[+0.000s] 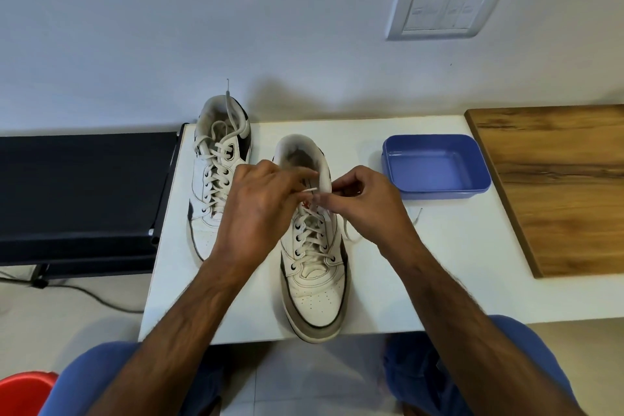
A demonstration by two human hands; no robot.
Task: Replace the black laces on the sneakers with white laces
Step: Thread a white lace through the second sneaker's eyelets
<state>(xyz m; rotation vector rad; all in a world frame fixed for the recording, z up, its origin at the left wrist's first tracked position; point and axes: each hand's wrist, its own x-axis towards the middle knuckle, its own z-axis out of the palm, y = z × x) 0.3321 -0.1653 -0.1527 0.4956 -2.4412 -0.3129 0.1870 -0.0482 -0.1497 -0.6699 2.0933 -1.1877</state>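
Observation:
Two white sneakers with black trim stand on the white table (422,280). The left sneaker (216,179) is laced with a white lace, one end sticking up at its heel. The right sneaker (314,280) sits in front of me, toe towards me, with a white lace (312,240) crossed through most eyelets. My left hand (260,209) pinches a lace end near the top eyelets. My right hand (364,203) pinches the lace at the tongue's right side. A loose lace end (417,218) trails on the table to the right. No black laces are visible.
A blue plastic tub (435,192) stands right of the sneakers. A wooden board (557,186) covers the table's right side. A dark blue rack (84,196) sits left of the table, a red object (23,392) at bottom left. A wall switch plate (445,7) is behind.

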